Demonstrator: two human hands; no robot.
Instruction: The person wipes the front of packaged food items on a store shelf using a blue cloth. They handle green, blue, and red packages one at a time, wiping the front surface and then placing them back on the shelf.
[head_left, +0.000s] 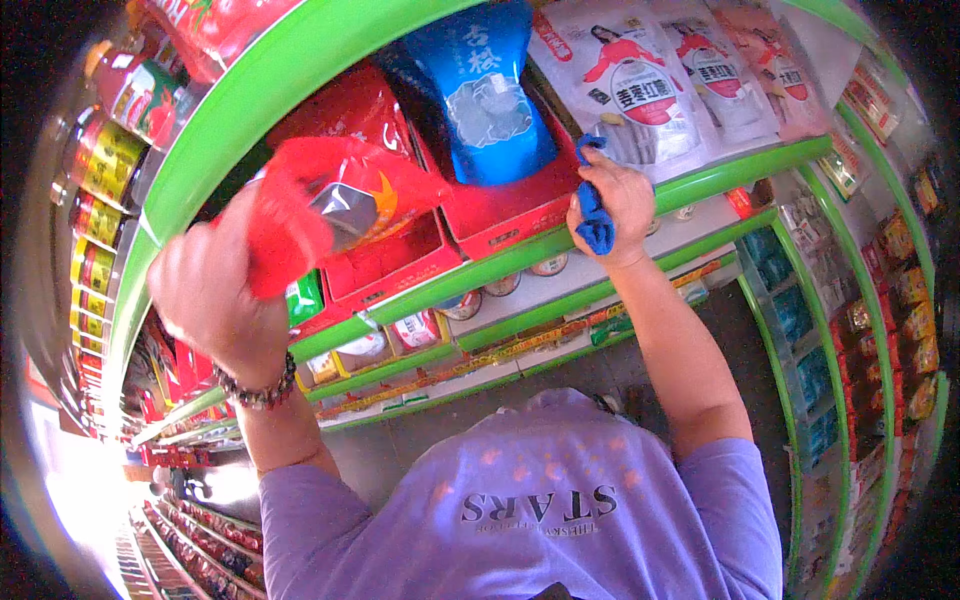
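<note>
My left hand (217, 281), with a beaded bracelet (259, 384) at the wrist, grips a red plastic packet (289, 232) by its left end. The packet is blurred and tilted in front of a red cardboard display box (390, 274) on the shelf. In my right hand (628, 206) is a crumpled blue cloth (596, 225), held near the green shelf edge. A blue pouch (491, 112) stands upright in the red box (517, 217) between my hands. Behind my right hand lean several white and red printed pouches (637, 82).
A green-edged shelf (292, 56) arches overhead at the upper left. Jars with yellow labels (97, 217) line the left. Lower shelves hold tins (551, 264) and packets, and blue-green packs (814, 375) fill a rack on the right.
</note>
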